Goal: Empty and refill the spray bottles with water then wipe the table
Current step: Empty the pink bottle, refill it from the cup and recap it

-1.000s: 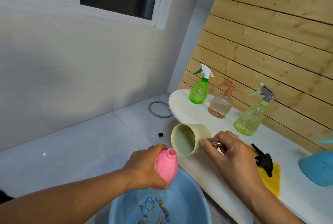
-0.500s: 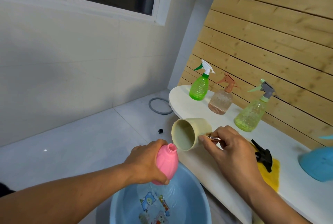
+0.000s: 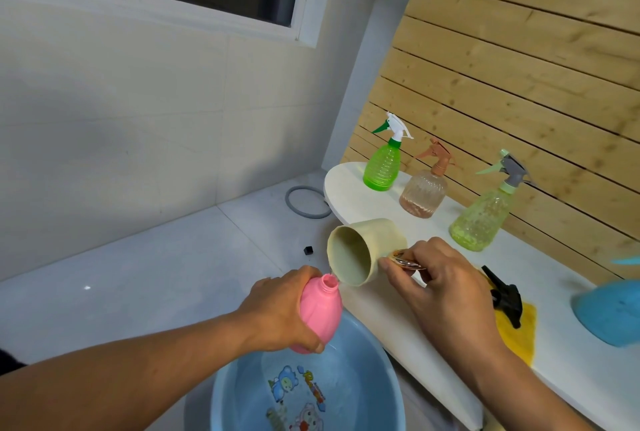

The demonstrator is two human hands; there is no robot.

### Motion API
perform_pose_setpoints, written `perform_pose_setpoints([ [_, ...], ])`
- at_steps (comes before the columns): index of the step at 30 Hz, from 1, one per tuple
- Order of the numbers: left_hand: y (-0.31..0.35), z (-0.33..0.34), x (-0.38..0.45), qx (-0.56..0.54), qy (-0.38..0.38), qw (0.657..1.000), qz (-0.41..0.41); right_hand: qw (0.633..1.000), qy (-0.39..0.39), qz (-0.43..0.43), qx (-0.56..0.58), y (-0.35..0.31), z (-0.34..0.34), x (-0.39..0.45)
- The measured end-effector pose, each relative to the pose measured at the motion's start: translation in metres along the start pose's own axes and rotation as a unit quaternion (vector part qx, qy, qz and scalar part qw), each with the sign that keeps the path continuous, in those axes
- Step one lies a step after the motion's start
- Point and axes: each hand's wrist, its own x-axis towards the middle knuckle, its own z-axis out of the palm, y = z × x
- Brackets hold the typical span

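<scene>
Left hand (image 3: 277, 313): fingers wrapped round the belly of a pink bottle (image 3: 320, 313), smooth opaque plastic, bulbous, capless, neck tilted up toward the right. Bottle held above a round light-blue basin (image 3: 377, 361) on the floor; glossy plastic, cartoon print on the bottom, near edge cut off by the frame. Water level in the basin hard to read.

Cream cup (image 3: 363, 250): matte, cylindrical, tipped on its side, mouth facing left, lower lip just above the bottle neck. A thin stream at the lip is faint; not certain. Right hand (image 3: 440, 288): fingers pinched on the cup's shiny metallic handle, mostly hidden under them.

White table (image 3: 391, 319), rounded end, smooth. Along the plank wall stand three spray bottles: ribbed green (image 3: 382, 167), fluted clear-pinkish (image 3: 422, 193), pebbled yellow-green (image 3: 483, 216). Black spray head (image 3: 504, 295) lies on a fuzzy yellow cloth (image 3: 517, 333). Blue rounded object (image 3: 609, 313) at right edge, blurred and cut off.
</scene>
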Motion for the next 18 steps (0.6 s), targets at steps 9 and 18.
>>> perform_pose_setpoints([
  [9, -0.0019, 0.0008, 0.0008, -0.011, 0.0, 1.0, -0.005, 0.999, 0.025, -0.024, -0.028, -0.0006, 0.0011, -0.0012],
  [18, -0.0005, 0.0012, 0.001, -0.019, -0.001, 1.0, -0.006, 0.995, 0.036, -0.07, -0.054, 0.0011, 0.0031, -0.0032],
])
